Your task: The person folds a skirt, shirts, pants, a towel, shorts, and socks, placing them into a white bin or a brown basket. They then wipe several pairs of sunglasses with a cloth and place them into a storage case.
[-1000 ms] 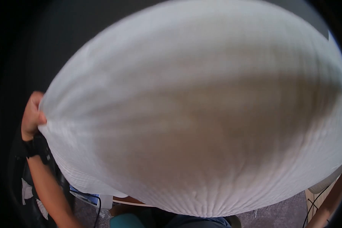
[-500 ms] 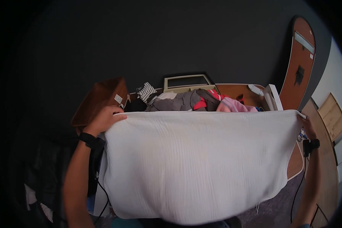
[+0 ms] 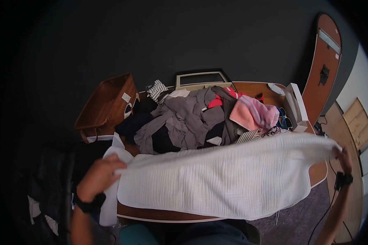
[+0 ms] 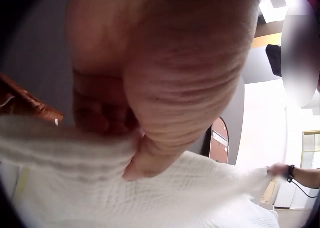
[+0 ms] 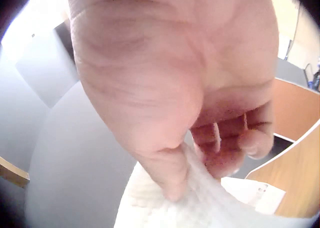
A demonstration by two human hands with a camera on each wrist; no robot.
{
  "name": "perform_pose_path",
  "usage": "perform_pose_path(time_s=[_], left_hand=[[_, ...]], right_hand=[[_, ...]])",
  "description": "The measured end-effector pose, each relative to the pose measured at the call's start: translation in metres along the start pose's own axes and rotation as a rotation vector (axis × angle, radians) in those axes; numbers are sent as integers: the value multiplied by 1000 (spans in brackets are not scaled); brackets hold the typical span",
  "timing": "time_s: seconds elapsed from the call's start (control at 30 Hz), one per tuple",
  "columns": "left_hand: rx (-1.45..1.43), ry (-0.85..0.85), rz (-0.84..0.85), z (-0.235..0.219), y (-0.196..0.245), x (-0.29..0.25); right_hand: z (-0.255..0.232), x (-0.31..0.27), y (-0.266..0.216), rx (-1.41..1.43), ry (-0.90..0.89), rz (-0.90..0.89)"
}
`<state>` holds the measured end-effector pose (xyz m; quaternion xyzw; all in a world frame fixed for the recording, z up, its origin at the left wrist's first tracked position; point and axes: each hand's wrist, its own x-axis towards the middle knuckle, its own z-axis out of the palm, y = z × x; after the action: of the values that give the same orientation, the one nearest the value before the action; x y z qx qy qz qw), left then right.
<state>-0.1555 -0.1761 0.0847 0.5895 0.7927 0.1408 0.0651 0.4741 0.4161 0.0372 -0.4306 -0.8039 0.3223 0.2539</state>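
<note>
A white ribbed towel [image 3: 216, 179] is stretched wide over the front of a wooden table [image 3: 319, 175]. My left hand [image 3: 99, 175] pinches its left corner, with thumb and fingers closed on the cloth [image 4: 100, 163] in the left wrist view. At the far right my right hand [image 3: 344, 157] pinches the other corner; the right wrist view shows the thumb and curled fingers [image 5: 220, 148] gripping the white fabric [image 5: 200, 208]. The towel sags between the two hands and hangs past the table's front edge.
A heap of clothes [image 3: 192, 120], grey, dark, red and a pink towel [image 3: 253, 112], covers the table behind the white towel. A brown wicker basket [image 3: 106, 104] stands at the back left, a framed board [image 3: 200, 79] at the back, a white box [image 3: 296, 106] at the right.
The towel has come down from in front of my face to table height. Both hands lowered with it and moved apart, uncovering the clothes heap behind.
</note>
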Motion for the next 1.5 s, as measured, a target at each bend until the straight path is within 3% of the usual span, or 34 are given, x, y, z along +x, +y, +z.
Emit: perform_pose_path(time_s=[0.07,0.1,0.13,0.23,0.27,0.3,0.33,0.4,0.43,0.47,0.5,0.53,0.6,0.67,0.8,0.87,0.9,0.97,1.07,1.1,1.13,1.2,1.23,1.27,1.33,1.4,1.5], left_hand=[[-67,-123,-145,19,5,-31],[-96,-169,-152,34,-1,-45],[-114,-216,-176,49,-5,-56],[-203,-398,-213,96,-28,-75],[-212,-433,-195,107,-33,-76],[-219,-514,-222,110,-36,-74],[-224,-518,-207,106,-41,-70],[-330,-497,-378,95,-49,-45],[-292,-367,-429,93,-51,-31],[-260,-235,-487,92,-53,-20],[-133,-101,-315,94,-54,-9],[1,40,-161,95,-59,-2],[72,23,-124,106,-79,13],[28,-69,-91,111,-88,22],[36,-225,-202,105,-88,39],[79,-205,-328,103,-88,40],[147,-135,-224,107,-96,38],[116,-197,-283,108,-103,41],[107,-271,-351,93,-97,48],[99,-333,-434,95,-104,48],[90,-396,-516,94,-110,46],[35,-326,-474,84,-112,37],[-23,-280,-382,75,-107,36],[-80,-232,-289,65,-99,36],[-77,-292,-311,44,-80,40],[-338,-438,-394,32,-71,40],[-371,-461,-357,37,-61,44]], right_hand=[[-1,-50,21,160,12,114],[2,-74,16,342,-136,61],[4,-88,16,349,-303,65],[26,-130,16,207,-423,267],[33,-134,36,37,-477,299],[48,-137,25,-243,-517,379],[54,-136,22,-256,-611,449],[66,-132,17,-132,-628,444],[67,-128,11,-232,-605,425],[72,-123,2,-134,-477,448],[82,-115,-1,-115,-353,196],[95,-106,-10,-158,-218,204],[112,-94,-44,-255,-127,120],[125,-78,-41,-422,-128,-210],[135,-57,-52,-510,-283,-145],[137,-49,-58,-445,-432,63],[137,-44,-50,-519,-461,40],[134,-43,-39,-548,-463,-17],[114,-46,-16,-400,-394,-157],[97,-51,-40,-244,-436,-83],[79,-57,-55,-236,-414,104],[36,-66,-67,-54,-403,214],[19,-73,-52,123,-209,184],[-6,-73,-43,176,-144,132],[-47,-67,-46,300,-50,77],[-74,-51,-55,377,4,-55],[-79,-36,-99,517,1,3]])
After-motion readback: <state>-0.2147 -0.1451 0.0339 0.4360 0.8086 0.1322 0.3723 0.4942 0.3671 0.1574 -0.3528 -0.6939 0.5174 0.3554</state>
